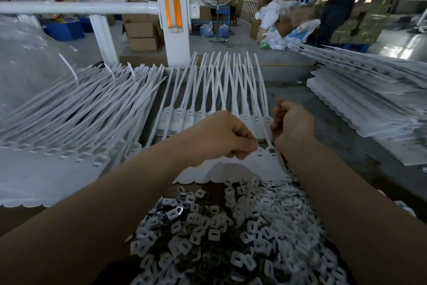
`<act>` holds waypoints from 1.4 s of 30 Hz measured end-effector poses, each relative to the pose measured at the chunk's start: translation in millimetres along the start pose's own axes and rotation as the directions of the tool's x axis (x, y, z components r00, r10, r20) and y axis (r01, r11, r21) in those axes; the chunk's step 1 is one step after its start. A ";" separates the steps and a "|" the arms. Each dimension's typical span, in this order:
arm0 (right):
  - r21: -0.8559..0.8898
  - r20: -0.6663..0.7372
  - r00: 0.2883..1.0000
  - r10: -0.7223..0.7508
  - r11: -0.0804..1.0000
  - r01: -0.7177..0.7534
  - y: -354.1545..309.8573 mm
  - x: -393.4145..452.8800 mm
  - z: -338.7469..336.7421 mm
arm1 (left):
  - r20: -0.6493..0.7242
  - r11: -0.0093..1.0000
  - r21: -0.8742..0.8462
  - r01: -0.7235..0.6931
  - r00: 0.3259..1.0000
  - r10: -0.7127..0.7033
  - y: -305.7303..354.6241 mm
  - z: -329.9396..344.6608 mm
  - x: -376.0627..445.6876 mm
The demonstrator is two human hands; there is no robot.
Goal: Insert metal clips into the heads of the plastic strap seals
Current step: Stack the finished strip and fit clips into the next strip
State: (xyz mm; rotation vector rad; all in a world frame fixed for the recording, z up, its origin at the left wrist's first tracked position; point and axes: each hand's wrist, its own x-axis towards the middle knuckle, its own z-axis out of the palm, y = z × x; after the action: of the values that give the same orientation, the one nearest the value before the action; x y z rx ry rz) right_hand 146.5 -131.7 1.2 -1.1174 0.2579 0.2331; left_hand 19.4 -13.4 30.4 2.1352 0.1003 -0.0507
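Head view: left hand (221, 136) pinching strap seal head (261, 153); right hand (292, 126) curled, contents unclear. Seat clip squarely into slot at 3 o'clock.

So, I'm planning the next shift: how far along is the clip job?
Can't tell what's finished: the left pile of seals shows open head slots. In hand: the left hand pinches the sheet of seals beside the right hand. Left: the clip heap and the right stack.
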 end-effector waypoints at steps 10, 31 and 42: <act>0.051 -0.020 1.000 0.018 0.999 -0.017 -2.1 2.8 0.6 | -0.024 0.987 0.062 0.149 0.989 -0.148 19.1 32.4 45.6; 0.047 -0.030 1.000 0.003 0.999 -0.002 -2.9 0.5 0.8 | -0.045 0.931 0.265 0.250 0.968 -0.247 27.0 41.8 60.3; 0.028 -0.037 0.999 -0.009 1.000 0.010 -2.0 -2.3 1.8 | -0.069 0.781 0.547 0.302 0.946 -0.317 26.3 37.9 71.4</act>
State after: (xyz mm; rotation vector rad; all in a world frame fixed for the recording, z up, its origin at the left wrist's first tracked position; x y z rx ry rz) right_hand 145.1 -131.1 4.4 -1.0953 0.2880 0.1994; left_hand 93.0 -55.8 26.7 2.6775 0.4756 -0.3416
